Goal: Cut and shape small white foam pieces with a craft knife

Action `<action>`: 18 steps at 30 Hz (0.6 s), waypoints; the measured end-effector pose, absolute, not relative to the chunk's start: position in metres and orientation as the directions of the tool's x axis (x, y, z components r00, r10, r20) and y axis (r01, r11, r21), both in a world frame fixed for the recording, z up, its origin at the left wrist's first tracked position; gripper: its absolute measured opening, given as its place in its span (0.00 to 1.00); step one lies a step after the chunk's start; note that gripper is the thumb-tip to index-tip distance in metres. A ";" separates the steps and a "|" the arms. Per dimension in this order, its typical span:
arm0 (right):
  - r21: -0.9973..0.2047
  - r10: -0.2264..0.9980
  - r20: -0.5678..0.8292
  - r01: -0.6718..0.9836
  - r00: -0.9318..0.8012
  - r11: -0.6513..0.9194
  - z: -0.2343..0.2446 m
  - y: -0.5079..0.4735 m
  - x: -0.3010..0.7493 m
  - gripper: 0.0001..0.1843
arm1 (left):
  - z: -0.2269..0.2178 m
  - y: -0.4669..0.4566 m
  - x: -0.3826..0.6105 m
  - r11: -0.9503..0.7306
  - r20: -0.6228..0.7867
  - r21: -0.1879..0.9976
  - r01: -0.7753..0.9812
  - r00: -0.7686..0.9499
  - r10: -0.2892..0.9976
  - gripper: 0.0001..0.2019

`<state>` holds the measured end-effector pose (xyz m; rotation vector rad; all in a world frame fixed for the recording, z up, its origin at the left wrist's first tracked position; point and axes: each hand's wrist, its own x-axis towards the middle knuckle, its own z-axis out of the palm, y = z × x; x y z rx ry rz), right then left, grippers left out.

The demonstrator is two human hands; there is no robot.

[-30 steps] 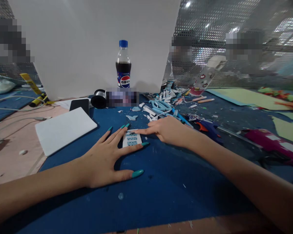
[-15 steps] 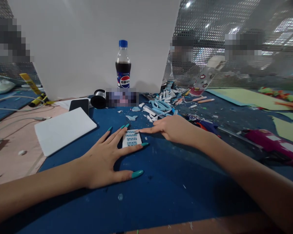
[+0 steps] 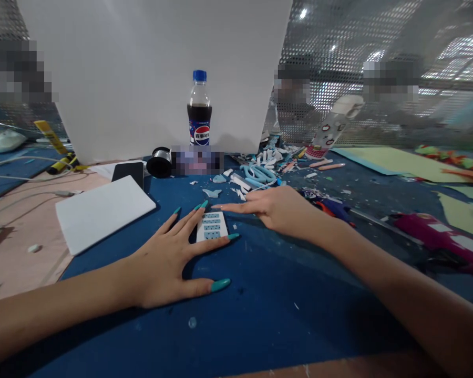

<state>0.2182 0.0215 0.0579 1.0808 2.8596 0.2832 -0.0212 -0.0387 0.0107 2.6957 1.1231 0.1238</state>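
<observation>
A small white card (image 3: 200,232) with rows of pale blue, dark-dotted strips lies on the blue table mat (image 3: 260,304). My left hand (image 3: 167,257), with long teal nails, is spread flat, its fingers on the card's left and near edges. My right hand (image 3: 278,210) reaches in from the right with its index finger stretched out. That fingertip is at the card's far edge; whether it presses on it I cannot tell. The other right fingers are curled under and partly hidden. I see nothing held in either hand.
Pale blue and white scraps (image 3: 256,176) lie beyond my right hand. A cola bottle (image 3: 199,115) stands behind, near a black spool (image 3: 160,163). A white board (image 3: 106,212) lies at left. At right is a magenta tool (image 3: 429,236), probably a glue gun.
My right index fingertip has slid left and away along the card's far edge, uncovering more of the top strip. My left hand stays flat in place. The view has tilted slightly.
</observation>
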 end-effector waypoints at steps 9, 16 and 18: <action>0.253 0.627 -0.051 0.598 -0.777 0.761 0.041 0.023 0.204 0.35 | 0.010 -0.038 -0.022 -0.693 -0.013 0.243 0.679 0.717 0.697 0.31; 0.270 0.612 -0.040 0.582 -0.790 0.767 0.037 0.026 0.206 0.34 | 0.011 -0.039 -0.022 -0.684 -0.020 0.252 0.685 0.710 0.704 0.31; 0.283 0.610 -0.036 0.577 -0.791 0.766 0.035 0.026 0.205 0.35 | 0.010 -0.039 -0.022 -0.687 -0.018 0.249 0.683 0.713 0.701 0.31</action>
